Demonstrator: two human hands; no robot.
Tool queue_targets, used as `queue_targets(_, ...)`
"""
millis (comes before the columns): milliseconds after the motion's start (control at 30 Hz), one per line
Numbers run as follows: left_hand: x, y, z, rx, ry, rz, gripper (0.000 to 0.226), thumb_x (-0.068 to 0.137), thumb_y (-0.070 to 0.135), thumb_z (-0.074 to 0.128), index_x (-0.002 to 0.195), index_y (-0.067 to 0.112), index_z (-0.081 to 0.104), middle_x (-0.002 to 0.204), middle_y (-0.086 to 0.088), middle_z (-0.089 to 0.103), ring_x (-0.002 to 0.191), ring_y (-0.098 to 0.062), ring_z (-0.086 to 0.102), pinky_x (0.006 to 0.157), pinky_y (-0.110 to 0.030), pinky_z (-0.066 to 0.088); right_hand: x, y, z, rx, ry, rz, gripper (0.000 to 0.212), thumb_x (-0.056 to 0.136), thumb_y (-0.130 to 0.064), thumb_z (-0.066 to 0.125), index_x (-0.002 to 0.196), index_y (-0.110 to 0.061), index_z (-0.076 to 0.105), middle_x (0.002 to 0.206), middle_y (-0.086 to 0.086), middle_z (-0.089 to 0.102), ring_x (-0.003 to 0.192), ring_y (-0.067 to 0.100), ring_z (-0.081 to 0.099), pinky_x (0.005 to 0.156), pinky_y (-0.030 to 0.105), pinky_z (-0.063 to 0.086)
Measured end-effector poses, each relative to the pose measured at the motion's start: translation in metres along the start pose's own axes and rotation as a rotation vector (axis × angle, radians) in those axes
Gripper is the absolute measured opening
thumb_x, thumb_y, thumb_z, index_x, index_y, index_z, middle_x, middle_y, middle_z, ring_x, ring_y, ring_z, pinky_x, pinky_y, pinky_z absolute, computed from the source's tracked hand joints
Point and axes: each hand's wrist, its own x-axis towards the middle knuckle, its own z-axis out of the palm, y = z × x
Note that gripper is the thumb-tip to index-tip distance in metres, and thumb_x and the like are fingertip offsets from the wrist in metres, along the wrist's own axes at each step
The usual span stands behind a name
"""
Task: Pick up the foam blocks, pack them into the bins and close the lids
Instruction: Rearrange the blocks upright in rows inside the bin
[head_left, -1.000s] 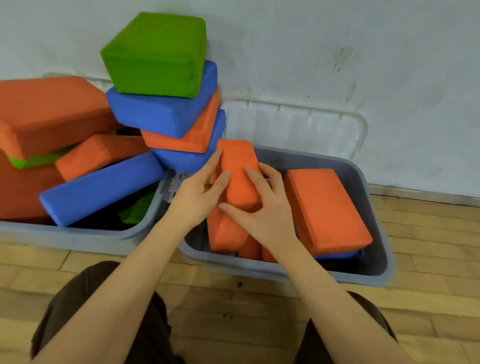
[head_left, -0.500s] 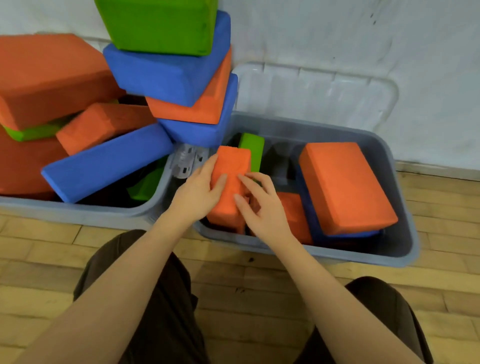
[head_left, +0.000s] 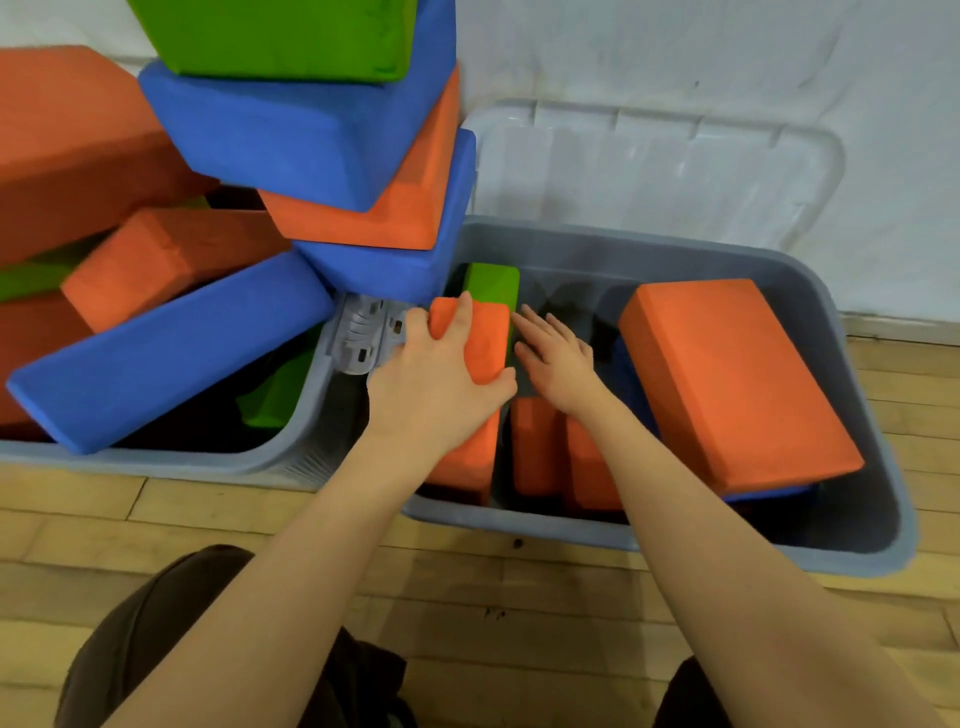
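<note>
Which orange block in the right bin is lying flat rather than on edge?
The big orange block at the bin's right, resting on a blue block; the others stand on edge.

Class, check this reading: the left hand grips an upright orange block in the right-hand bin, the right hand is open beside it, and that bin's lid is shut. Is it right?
Not quite. The head view shows the lid open, leaning back against the wall behind the right-hand bin. The rest holds: left hand on the upright orange block, right hand open beside it.
</note>
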Motion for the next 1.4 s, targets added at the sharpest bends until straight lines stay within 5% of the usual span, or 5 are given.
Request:
queue_targets(333, 0.005, -0.002, -0.002, 0.061, -0.046, -0.004, 0.085, 0.080, 0.060, 0.052, 0.149, 0.034, 0.010, 0.137, -0.005, 0.025, 0.113, -0.032, 0.050, 0.085, -0.039, 0.043, 0.029, 0.002, 0.013, -0.147, -0.030, -0.038, 0.038, 0.099, -0.042, 0.032, 0.137, -0.050, 0.035, 0.153, -0.023, 0.015, 0.145, 0.012, 0.005, 0.112, 0.050, -0.005)
queue_targets(500, 0.008, -0.014, 0.039, 0.205, -0.156, -0.015, 0.084, 0.085, 0.063, 0.041, 0.150, 0.025, 0.005, 0.138, -0.012, 0.028, 0.112, -0.034, 0.050, 0.086, -0.038, 0.042, 0.030, 0.013, 0.010, 0.145, 0.003, -0.089, 0.039, 0.096, -0.035, 0.045, 0.135, -0.037, 0.047, 0.150, -0.010, 0.033, 0.136, 0.014, 0.034, 0.109, 0.048, 0.028)
queue_targets(667, 0.007, -0.012, 0.066, 0.237, -0.091, 0.122, 0.082, 0.072, 0.058, 0.034, 0.134, 0.005, 0.046, 0.139, -0.022, 0.044, 0.114, -0.037, 0.052, 0.092, -0.045, 0.042, 0.037, 0.010, 0.010, 0.175, 0.129, -0.028, 0.041, 0.094, -0.038, 0.049, 0.135, -0.039, 0.046, 0.141, -0.005, 0.040, 0.125, 0.025, 0.044, 0.100, 0.053, 0.035)
queue_targets(967, 0.021, -0.020, 0.075, 0.024, -0.057, 0.149, 0.091, 0.076, 0.065, 0.027, 0.147, 0.009, 0.020, 0.153, -0.012, 0.022, 0.139, -0.028, 0.025, 0.114, -0.038, 0.015, 0.076, -0.005, 0.018, 0.078, 0.062, 0.190, 0.084, 0.072, -0.074, 0.055, 0.143, -0.046, 0.021, 0.156, 0.006, 0.015, 0.141, 0.025, 0.022, 0.109, 0.055, 0.017)
queue_targets(1400, 0.020, -0.029, 0.088, 0.001, -0.154, 0.127, 0.094, 0.079, 0.063, 0.019, 0.148, 0.007, -0.008, 0.157, -0.011, -0.011, 0.143, -0.028, 0.006, 0.115, -0.034, 0.008, 0.098, -0.017, 0.034, 0.410, 0.277, 0.191, 0.081, 0.072, -0.039, 0.076, 0.141, -0.016, 0.040, 0.142, 0.008, 0.045, 0.132, 0.024, 0.039, 0.108, 0.036, 0.033)
